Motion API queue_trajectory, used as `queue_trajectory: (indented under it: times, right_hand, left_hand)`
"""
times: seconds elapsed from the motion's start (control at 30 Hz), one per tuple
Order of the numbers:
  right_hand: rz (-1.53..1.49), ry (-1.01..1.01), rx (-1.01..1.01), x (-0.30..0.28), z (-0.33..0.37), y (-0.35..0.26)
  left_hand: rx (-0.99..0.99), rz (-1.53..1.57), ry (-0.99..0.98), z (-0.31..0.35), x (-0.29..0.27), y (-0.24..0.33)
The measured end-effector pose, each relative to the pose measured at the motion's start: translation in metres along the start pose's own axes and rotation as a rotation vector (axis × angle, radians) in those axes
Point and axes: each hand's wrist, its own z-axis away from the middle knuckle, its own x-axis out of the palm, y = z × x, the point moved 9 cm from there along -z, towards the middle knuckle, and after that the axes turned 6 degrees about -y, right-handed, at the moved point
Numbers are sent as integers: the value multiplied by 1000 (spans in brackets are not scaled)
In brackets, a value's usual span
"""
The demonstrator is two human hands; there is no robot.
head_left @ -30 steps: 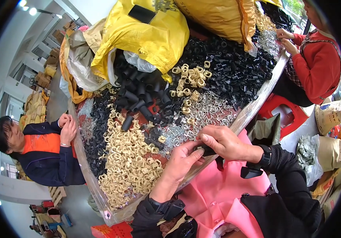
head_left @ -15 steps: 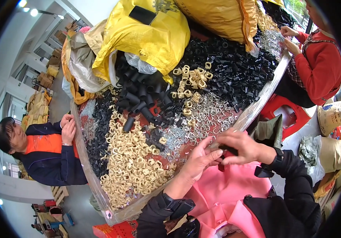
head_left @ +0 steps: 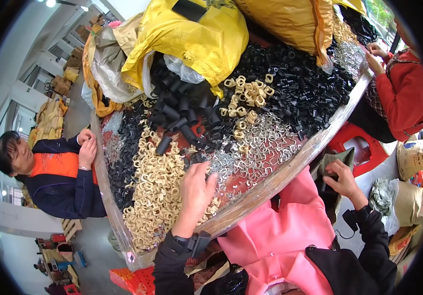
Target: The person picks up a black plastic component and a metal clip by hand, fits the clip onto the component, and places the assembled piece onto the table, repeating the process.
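My left hand (head_left: 196,191) reaches over the table edge, fingers stretched out and apart. Its fingertips are by a patch of small black parts (head_left: 195,158), between the beige rings (head_left: 160,182) and the thin silver metal clips (head_left: 218,164); whether they touch is hard to see. Off the table's right side, my right hand (head_left: 343,181) is curled above a dark green sack (head_left: 336,158). A small black part (head_left: 324,186) shows at its thumb and fingertips, mostly hidden. Bent silver wire hooks (head_left: 270,145) lie beyond the wooden rim (head_left: 260,189).
Black tubes (head_left: 184,115) and a heap of black pieces (head_left: 290,83) cover the far table, below a yellow sack (head_left: 191,44). One person (head_left: 56,172) sits at the left, another in red (head_left: 400,103) at the right beside a red stool (head_left: 364,147). Pink cloth (head_left: 280,231) covers my lap.
My hands were together over my lap around something dark. They have parted: the left moved forward and left over the table, the right moved right to the green sack. The view shifted slightly.
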Motion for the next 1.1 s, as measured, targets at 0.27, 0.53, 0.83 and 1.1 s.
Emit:
queue_trajectory:
  times: [0.27,0.53,0.83,1.1]
  right_hand:
    - [-41,-73,-469,25,-58,-100]
    - [-107,-126,-530,42,-65,-114]
    - [-56,-202,-459,54,-90,-137]
    - [166,-336,-689,115,-92,-185]
  left_hand:
    - [49,-462,4,2,-18,-12]
    - [-6,4,61,1,-37,-33]
    - [-177,2001,-53,9,16,-39]
    - [-265,2027,-116,28,44,-34]
